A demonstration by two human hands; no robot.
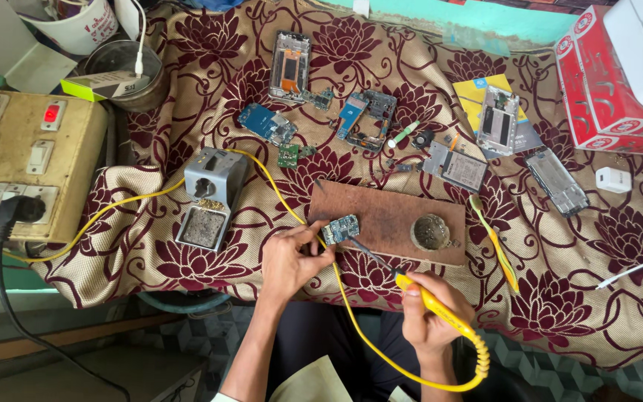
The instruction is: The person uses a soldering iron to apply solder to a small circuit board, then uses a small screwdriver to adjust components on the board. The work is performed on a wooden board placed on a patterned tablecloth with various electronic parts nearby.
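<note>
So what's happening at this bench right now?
A person is soldering at a cloth-covered table. The left hand pinches a small blue circuit board at the edge of a brown work board. The right hand grips a yellow soldering iron, its tip at the circuit board. A grey iron stand sits to the left, and opened phone frames and other parts lie scattered beyond.

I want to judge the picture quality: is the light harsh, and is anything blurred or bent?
Head view: soft, even light, faint shadows under the hands, left hand and circuit board sharp; table edges bow slightly toward the corners; no strong glare.
</note>
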